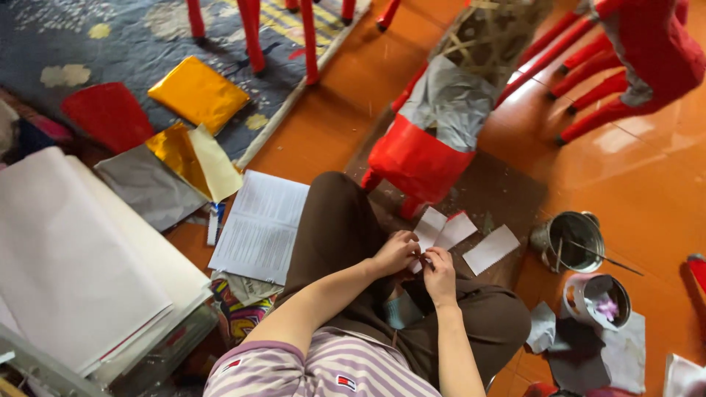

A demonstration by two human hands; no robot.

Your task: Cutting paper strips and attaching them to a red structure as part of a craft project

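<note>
Just below the middle of the frame, the left hand and right hand are both pinched shut on a small white paper strip held over the lap. Thin paper gripped this tightly from both sides could tear or crease if the hands pull apart unevenly. Another white strip lies loose on the floor to the right, near a metal tin with a stick in it; a careless elbow could tip that tin and soil the loose strip.
</note>
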